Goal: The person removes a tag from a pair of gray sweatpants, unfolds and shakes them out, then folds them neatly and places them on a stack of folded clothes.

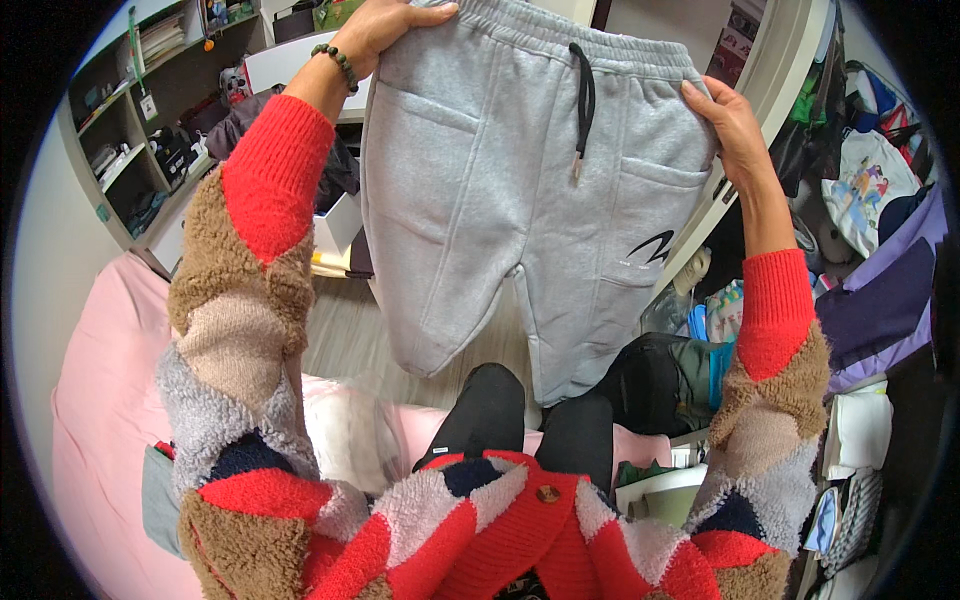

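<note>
Grey sweatpants (480, 172) hang spread in front of me, waistband up, legs towards my lap. My left hand (382, 30) grips the waistband at its left end, thumb on the near side; a dark bead bracelet circles that wrist. My right hand (727, 124) pinches the right edge of the pants just below the elastic. A black drawstring (585, 105) with metal tips dangles from the waist. A black curved print and small writing mark the right leg near a seam. The fingers behind the cloth are partly hidden.
Shelves (142, 142) holding assorted items stand at upper left. A pink bedsheet (105, 427) spreads at left and under my legs. A black bag (652, 382) lies right of my knees. Clothes and bags crowd the right side, beside a door frame (795, 82).
</note>
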Tool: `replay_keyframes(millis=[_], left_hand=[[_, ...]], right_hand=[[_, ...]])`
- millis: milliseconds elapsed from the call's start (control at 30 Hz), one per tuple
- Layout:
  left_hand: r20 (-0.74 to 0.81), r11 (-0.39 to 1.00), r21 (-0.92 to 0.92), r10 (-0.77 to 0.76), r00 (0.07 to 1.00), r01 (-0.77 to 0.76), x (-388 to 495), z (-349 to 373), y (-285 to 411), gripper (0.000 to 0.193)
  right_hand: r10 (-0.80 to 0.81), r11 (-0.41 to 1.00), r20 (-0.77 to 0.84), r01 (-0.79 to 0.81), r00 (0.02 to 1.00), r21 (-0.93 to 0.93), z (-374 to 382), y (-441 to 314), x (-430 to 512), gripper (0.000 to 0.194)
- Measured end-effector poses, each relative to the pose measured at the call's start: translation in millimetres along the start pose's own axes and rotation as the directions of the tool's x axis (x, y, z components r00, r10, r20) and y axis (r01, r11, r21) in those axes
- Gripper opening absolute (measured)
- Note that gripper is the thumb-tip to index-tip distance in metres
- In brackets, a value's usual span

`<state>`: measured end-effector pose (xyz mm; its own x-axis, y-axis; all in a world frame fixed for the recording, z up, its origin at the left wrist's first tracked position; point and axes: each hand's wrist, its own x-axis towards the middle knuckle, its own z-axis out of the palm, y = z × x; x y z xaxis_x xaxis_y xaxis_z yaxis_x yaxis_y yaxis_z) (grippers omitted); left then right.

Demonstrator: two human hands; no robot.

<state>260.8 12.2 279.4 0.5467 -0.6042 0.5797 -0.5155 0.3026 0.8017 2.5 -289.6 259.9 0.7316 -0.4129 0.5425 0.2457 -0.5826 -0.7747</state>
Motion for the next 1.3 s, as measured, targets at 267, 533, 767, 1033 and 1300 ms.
replay_keyframes(millis=[267,533,767,1033,1300], left_hand=[[0.039,0.991,0.125,-0.049,0.998,0.044,0.9,4.7,-2.9,0.018],[0.083,0.996,0.087,-0.002,0.997,-0.005,-11.4,15.9,-1.4,0.024],[0.029,0.988,0.147,-0.049,0.998,0.044,-9.4,18.2,-12.9,0.021],[-0.016,0.906,0.423,-0.005,1.0,0.011,-3.7,19.1,-27.4,0.015],[-0.084,0.949,0.029,0.314,0.946,-0.313,-36.0,11.2,-7.2,0.015]], right_hand=[[-0.051,0.998,0.114,0.054,0.992,-0.022,-19.0,21.4,10.1,0.036],[-0.061,0.996,0.129,0.051,0.99,0.077,-33.2,36.0,0.6,0.028],[-0.053,0.994,0.097,0.044,0.994,0.096,-22.3,23.2,-12.3,0.03],[-0.018,0.99,0.03,0.013,0.999,0.139,6.2,-0.7,-21.7,0.014],[-0.318,0.912,0.002,0.305,0.948,0.276,-22.5,-24.9,-47.8,0.034]])
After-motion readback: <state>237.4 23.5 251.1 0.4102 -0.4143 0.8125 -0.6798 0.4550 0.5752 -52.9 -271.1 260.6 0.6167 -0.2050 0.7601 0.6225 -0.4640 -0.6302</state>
